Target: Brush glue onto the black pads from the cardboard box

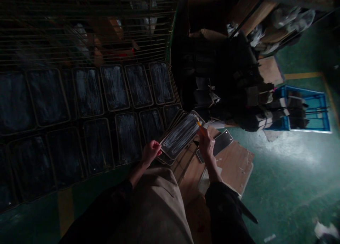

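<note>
My left hand (pixel 150 151) grips the near end of a small stack of dark rectangular panels (pixel 182 135) with pale rims; the top one is streaked with white. My right hand (pixel 206 145) is closed on a thin orange-tipped tool (pixel 200 127) whose tip rests at the top panel's far right edge. Another dark glossy panel (pixel 221 142) lies just right of my right hand on a brown board (pixel 233 164).
A wire rack (pixel 87 106) at the left holds two rows of several similar white-streaked panels. Stacked dark goods and cardboard (pixel 239 81) rise at the back. A blue crate (pixel 310 111) sits on the green floor (pixel 292 187) at the right. The scene is dim.
</note>
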Tool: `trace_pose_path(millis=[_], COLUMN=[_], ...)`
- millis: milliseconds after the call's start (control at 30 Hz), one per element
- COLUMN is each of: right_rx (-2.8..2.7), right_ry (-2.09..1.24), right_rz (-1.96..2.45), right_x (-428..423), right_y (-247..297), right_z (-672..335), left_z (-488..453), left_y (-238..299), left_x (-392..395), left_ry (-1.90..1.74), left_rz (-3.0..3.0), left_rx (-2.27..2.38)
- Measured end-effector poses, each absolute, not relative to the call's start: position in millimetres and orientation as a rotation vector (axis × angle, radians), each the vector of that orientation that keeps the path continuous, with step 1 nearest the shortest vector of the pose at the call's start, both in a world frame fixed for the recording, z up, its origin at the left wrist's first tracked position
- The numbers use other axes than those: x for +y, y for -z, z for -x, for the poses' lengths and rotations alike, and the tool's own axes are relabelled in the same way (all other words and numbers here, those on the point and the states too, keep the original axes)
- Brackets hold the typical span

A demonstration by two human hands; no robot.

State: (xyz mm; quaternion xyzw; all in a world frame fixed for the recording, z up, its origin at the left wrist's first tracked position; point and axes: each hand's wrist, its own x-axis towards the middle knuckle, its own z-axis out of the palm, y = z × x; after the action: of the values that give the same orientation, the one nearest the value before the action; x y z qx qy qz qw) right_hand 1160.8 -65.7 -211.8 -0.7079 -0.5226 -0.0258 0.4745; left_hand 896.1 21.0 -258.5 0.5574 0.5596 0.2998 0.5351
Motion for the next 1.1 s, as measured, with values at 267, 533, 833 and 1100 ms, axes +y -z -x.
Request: trace_pose_path(millis=[267,533,833,1100], right_rx=[-1.673,-1.392,-1.2,-1.27], right_ry=[-0.298,-0.614,-0.175,0.029], right_rz=[1.557,1.494,1.634,1.649], right_x=[-129,-168,-136,-88], right_y=[258,266,244,223], right_z=[-1062,-1055,-1131,-1171], left_z=[-896,-895,-896,-898], left_y=[257,263,253,251], left_x=[18,19,17,16], left_ry=[-0.766,-0.815,-0.732,-0.72], left_rz=[-1.279,-1.296,-1.457,-1.426], left_rx=[1.268,1.243,1.316,1.366])
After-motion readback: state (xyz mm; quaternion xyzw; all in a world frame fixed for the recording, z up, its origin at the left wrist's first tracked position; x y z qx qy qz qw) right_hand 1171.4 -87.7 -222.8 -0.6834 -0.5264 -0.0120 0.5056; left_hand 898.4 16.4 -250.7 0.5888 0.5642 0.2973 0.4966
